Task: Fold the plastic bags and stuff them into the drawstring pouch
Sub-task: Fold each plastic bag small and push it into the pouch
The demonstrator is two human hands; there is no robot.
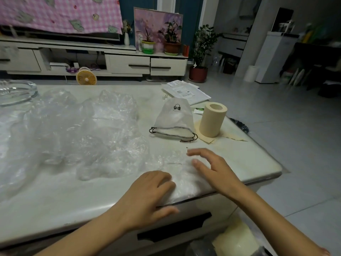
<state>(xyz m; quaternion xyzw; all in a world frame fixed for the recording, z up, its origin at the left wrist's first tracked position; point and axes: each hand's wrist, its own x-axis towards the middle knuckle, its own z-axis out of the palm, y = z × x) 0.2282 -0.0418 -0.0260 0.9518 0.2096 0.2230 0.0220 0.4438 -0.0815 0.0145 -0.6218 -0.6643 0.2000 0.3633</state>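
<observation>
— What is sitting on the table (73, 200)?

— A heap of plastic bags (83, 130), clear and crumpled, is sprawling over its left and middle. One flat bag (184, 174) is lying at the near edge, towards the near right corner.

— And the hands?

— The left hand (151, 194) is pressing on the flat bag with bent fingers, its thumb lying along the near edge; whether it is gripping, I cannot tell. The right hand (212, 167) is spreading open over the bag's right side.

— The pouch?

— The drawstring pouch (173, 117) is lying towards the right edge, its mouth facing the near edge. A paper roll (213, 119) is standing upright just beside it.
</observation>
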